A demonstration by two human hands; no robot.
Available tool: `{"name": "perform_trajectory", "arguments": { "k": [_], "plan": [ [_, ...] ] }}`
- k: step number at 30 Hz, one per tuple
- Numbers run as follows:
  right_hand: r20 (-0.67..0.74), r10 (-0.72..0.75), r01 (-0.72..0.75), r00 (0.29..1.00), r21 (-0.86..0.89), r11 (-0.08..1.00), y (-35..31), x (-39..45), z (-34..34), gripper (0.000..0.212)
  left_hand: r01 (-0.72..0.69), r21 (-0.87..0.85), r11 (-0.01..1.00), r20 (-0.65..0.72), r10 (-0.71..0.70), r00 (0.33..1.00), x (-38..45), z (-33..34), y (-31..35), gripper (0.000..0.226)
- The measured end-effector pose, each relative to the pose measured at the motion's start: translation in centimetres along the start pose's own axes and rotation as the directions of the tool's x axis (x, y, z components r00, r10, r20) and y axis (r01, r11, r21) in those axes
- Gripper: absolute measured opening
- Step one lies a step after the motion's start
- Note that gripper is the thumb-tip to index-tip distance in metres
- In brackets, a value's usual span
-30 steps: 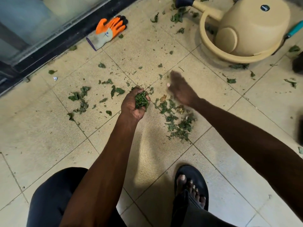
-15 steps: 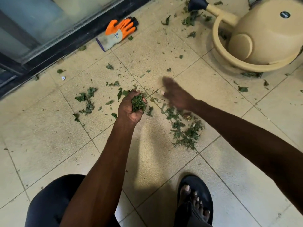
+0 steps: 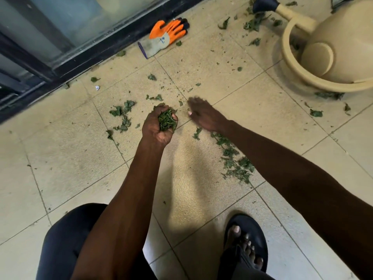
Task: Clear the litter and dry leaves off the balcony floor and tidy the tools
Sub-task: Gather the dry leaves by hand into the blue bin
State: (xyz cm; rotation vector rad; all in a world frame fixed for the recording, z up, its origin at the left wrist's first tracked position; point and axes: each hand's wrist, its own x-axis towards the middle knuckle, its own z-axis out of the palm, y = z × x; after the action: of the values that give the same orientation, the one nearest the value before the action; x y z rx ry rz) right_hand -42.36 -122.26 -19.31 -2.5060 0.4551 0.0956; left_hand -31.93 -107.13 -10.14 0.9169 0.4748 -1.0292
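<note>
Floor (image 3: 60,158) of pale square tiles fills most of the head view, bounded at the upper left by a dark-framed glass door (image 3: 66,23). A beige watering can (image 3: 339,49) stands at the upper right, its looped handle toward the centre and its dark spout head near the top edge. An orange and grey work glove (image 3: 164,36) lies flat on the tiles just beside the door track. A black sandal (image 3: 247,241) with a bare foot in it sits at the lower right, and a dark-clothed knee (image 3: 66,245) occupies the lower left.

The left hand (image 3: 159,126) is held above the floor, fingers curled round a clump of green leaves (image 3: 166,119) that shows in its palm. The right hand (image 3: 203,116) is low over the tiles just beside it, palm down; it is blurred, and the fingers appear extended and hold nothing.

Loose leaves remain on the floor: a swept line (image 3: 235,162) under the right forearm, a scatter (image 3: 122,116) left of the left hand, more (image 3: 254,21) near the spout, and a few pieces (image 3: 327,96) against the can's base. A small white scrap (image 3: 97,88) lies near the door track.
</note>
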Motion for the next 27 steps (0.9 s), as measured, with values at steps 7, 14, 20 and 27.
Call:
{"name": "perform_trajectory", "arguments": {
  "k": [7,14,20,27],
  "plan": [
    [0.009,-0.337,0.331,0.942,-0.205,0.921,-2.7,-5.9,3.6,0.040,0.003,0.014,1.000,-0.003,-0.003,1.000,-0.9,-0.4,0.3,0.022],
    [-0.246,-0.143,0.049,0.959,-0.355,0.934,0.1,-12.8,3.1,0.034,0.020,0.050,0.999,0.020,-0.021,1.000,-2.0,-0.6,-1.0,0.018],
    [-0.171,0.160,-0.191,0.972,-0.181,0.965,-0.4,-8.4,0.5,0.046,0.045,0.111,0.993,0.001,-0.046,0.999,-2.5,-0.2,-2.2,0.018],
    [-0.149,0.080,-0.115,0.986,-0.245,0.963,-0.9,-13.7,1.8,0.050,0.091,0.161,0.983,-0.009,-0.090,0.996,-2.8,0.4,-4.6,0.019]
  ]
}}
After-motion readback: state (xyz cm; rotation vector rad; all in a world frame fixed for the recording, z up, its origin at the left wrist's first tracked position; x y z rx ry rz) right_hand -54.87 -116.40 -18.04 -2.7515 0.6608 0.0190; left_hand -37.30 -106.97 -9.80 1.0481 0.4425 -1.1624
